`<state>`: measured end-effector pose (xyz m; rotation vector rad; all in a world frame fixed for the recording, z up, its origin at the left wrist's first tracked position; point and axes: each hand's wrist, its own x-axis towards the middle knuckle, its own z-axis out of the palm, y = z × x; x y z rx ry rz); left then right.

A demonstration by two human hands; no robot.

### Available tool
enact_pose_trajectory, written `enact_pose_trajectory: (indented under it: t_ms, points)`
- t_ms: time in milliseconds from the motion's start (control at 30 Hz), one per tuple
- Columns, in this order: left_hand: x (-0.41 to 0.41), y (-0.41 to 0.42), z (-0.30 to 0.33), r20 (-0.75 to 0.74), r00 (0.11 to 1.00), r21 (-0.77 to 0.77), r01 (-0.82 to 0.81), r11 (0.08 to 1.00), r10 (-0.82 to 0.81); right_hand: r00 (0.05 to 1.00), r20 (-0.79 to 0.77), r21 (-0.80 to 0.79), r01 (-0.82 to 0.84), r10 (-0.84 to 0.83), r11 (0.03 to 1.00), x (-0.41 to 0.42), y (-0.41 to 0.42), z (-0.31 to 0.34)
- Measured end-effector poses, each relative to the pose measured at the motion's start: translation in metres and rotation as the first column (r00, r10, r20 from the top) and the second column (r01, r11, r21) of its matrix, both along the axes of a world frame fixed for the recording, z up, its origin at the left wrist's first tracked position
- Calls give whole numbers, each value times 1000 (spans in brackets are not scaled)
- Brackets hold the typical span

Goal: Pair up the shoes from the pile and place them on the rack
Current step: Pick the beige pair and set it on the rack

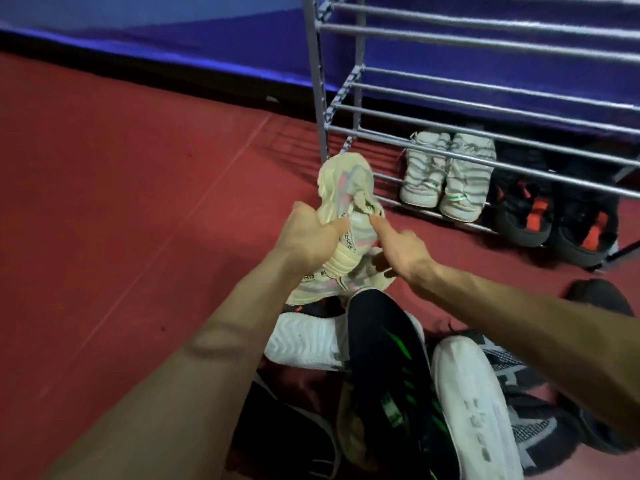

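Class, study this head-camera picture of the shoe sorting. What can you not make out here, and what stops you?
- Cream shoes, head view: how many are held; the left hand and right hand cover their middles.
- Rack: top and right end cut off by the frame edges.
- Black shoes on the bottom shelf: detail lost in shadow.
- Pile: lower shoes hidden under forearms and the bottom edge.

Dim, perhaps motion-blurred, edges warped.

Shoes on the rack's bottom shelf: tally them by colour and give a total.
White-grey striped shoes: 2
Black shoes with orange patches: 2
Total on the rack: 4
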<state>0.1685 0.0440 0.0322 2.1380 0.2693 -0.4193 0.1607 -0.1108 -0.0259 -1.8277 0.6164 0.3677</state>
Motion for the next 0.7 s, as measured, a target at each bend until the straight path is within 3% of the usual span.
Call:
enact_pose_trajectory:
  t_ms: [67,133,233,333,500,700]
  points:
    - [-4,11,-5,-34,999,39,-22,999,24,1000,-8,46,-29,29,999,-1,14,-16]
    - [-6,18,-4,-61,998,65,-27,998,31,995,41,132,87,-93,987,2,22,-30]
    - [-8,29,-3,-52,995,38,-86,996,88,981,-15,-47,191,-192,980,8,13,-44]
    - [-7,36,-3,-42,986,-67,-162,985,160,972,-219,-151,55,-88,987,14,-6,-63]
    - [-6,41,-9,-46,974,-146,-226,963,222,944,-329,24,24,-15,999,24,-15,-78]
    - [0,48,-20,-34,952,-157,-305,939,304,938,-339,26,86,-72,996,21,-16,-71]
